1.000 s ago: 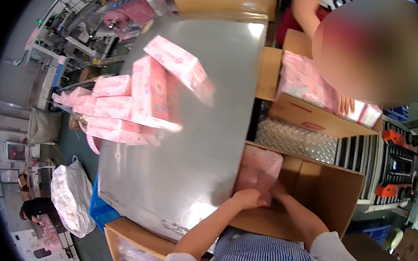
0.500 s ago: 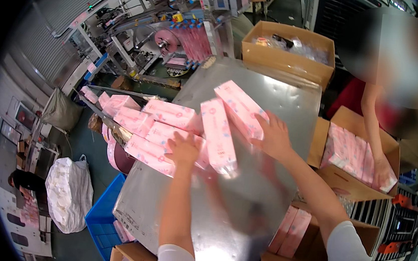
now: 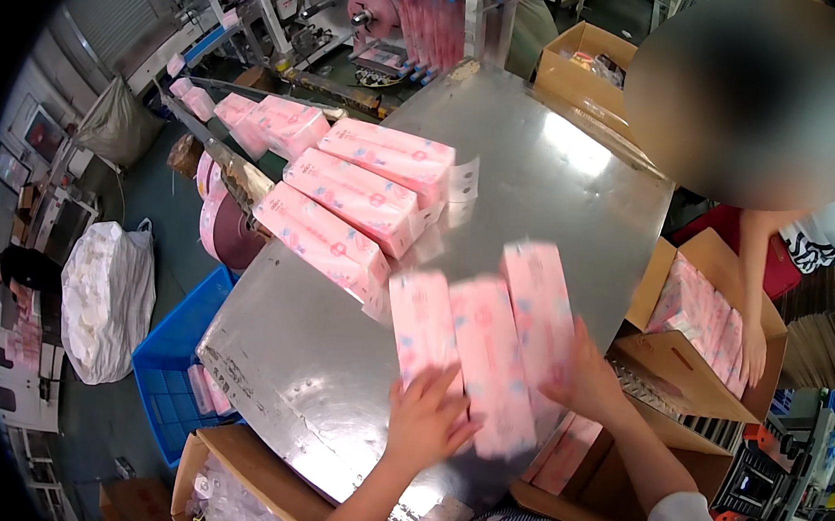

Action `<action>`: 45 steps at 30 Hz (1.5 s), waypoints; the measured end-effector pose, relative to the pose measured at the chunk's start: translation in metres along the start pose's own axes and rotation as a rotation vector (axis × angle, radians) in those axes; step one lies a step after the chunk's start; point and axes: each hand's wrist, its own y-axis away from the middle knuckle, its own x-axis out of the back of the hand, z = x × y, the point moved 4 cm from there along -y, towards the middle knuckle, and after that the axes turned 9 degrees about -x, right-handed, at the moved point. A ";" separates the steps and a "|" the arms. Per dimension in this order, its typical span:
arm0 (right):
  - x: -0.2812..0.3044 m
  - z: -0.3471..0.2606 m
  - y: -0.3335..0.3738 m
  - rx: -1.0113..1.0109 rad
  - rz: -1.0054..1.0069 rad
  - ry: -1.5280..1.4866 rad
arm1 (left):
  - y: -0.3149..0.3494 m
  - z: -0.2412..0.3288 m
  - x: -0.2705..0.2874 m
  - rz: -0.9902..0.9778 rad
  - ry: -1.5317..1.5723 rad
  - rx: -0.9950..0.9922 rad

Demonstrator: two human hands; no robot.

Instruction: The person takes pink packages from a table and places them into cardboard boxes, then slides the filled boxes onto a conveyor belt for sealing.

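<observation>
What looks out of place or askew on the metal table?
Nothing stands out. Three pink packs lie side by side between the left hand and right hand; three more packs lie stacked aslant on the metal table.

- The left hand [image 3: 425,424] is held palm down with the fingers spread, pressed against the near left edge of the three pink plastic-wrapped packs [image 3: 481,347].
- The left forearm is raised bare from the lower edge, slanted up and right toward the packs.
- The right hand [image 3: 587,382] is laid flat against the right side of the packs, fingers extended.
- The right arm is bent, with a white sleeve at the shoulder, right of the packs.
</observation>
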 end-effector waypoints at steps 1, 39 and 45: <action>0.003 0.002 0.010 -0.004 -0.161 -0.188 | 0.026 -0.006 -0.002 0.162 0.136 0.151; 0.002 0.321 0.322 -0.548 0.700 -0.358 | -0.013 0.244 -0.223 -0.771 0.903 0.288; -0.119 0.370 0.244 -0.684 -0.066 -0.065 | -0.027 0.301 -0.308 -0.779 0.446 -0.062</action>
